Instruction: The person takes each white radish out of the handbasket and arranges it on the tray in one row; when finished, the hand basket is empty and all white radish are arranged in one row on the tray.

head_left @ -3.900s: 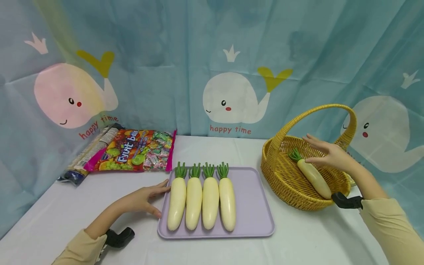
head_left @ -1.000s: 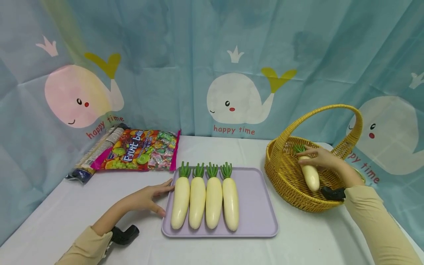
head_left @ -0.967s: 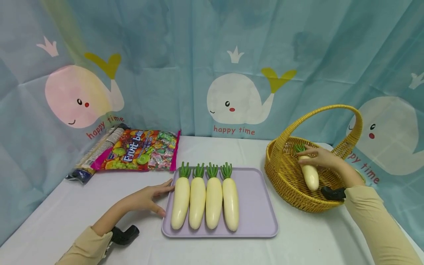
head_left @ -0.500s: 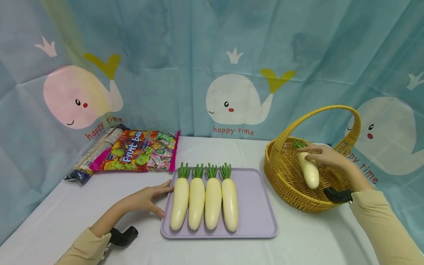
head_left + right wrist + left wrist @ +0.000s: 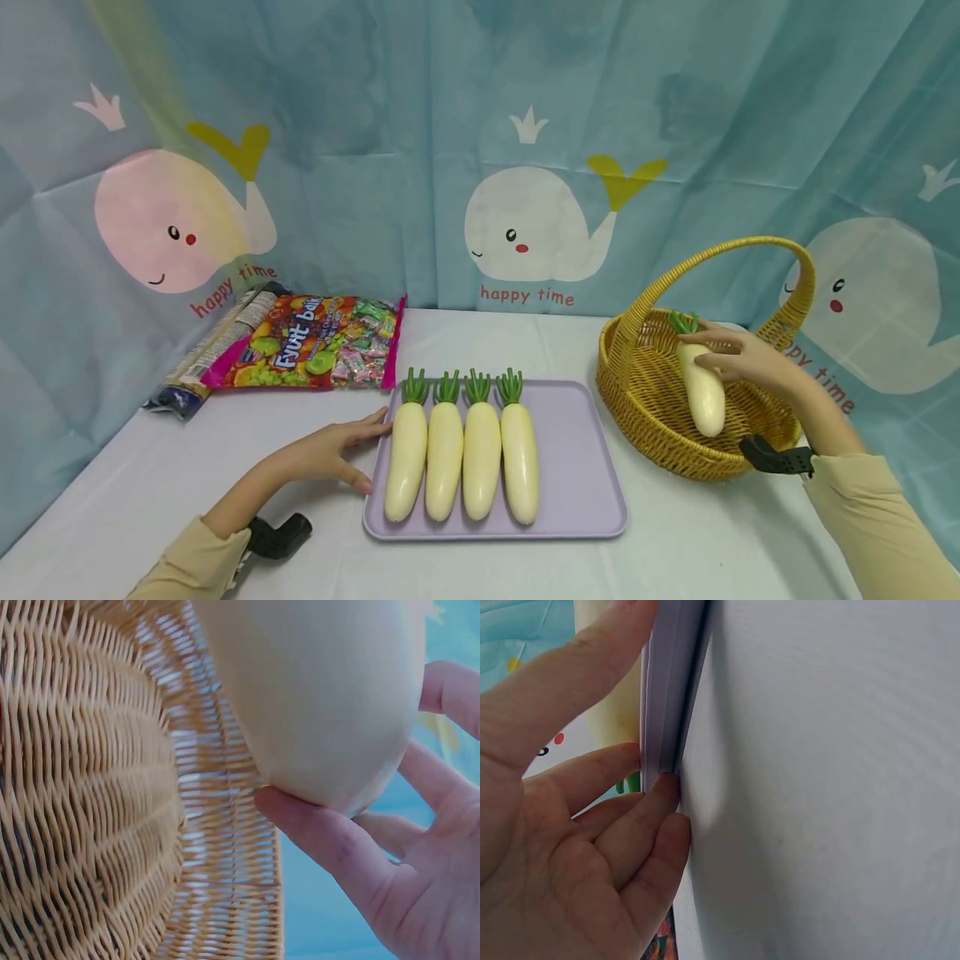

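Note:
My right hand (image 5: 742, 357) pinches a white radish (image 5: 703, 392) with a green top, thumb on one side and fingers on the other. In the right wrist view the radish (image 5: 322, 690) fills the upper middle, beside the wicker wall. It is held within the yellow wicker basket (image 5: 637, 429), its leafy end pointing away. My left hand (image 5: 326, 454) lies at the left edge of a lilac tray (image 5: 573, 467), fingers spread. Close up in the left wrist view, its fingertips (image 5: 667, 787) touch the tray's side. Several white radishes (image 5: 405, 467) lie in a row on the tray, green tops away from me.
A colourful candy bag (image 5: 307, 342) lies at the back left, with a dark, shiny package (image 5: 217, 346) beside it. The basket's tall handle (image 5: 720, 246) arches over its opening. A blue whale-print curtain (image 5: 345, 167) hangs behind the white-covered table (image 5: 675, 542).
Earlier my right hand hovered with spread fingers over the radish, which lay slanted in the basket. Now the hand grips the radish, which has turned straighter. My left hand has stayed at the tray.

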Tool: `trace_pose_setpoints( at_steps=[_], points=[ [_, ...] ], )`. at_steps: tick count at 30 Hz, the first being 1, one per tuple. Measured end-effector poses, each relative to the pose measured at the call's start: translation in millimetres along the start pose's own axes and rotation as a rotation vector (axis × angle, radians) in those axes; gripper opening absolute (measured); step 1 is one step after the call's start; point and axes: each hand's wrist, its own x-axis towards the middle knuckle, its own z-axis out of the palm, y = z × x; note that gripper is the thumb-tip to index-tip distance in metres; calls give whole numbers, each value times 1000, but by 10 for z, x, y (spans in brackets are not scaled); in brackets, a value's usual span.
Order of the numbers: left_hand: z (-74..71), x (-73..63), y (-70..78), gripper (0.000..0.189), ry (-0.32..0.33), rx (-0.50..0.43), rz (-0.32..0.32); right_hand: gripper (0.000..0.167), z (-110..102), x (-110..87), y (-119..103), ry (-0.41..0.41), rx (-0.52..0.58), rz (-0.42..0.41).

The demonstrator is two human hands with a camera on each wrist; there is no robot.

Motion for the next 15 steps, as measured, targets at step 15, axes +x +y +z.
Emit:
trace_pose_setpoints(
  at_steps=[15],
  points=[
    [-15, 3, 11, 84, -5, 11, 2, 40, -53, -406, -314, 16, -71, -56]
  ],
)
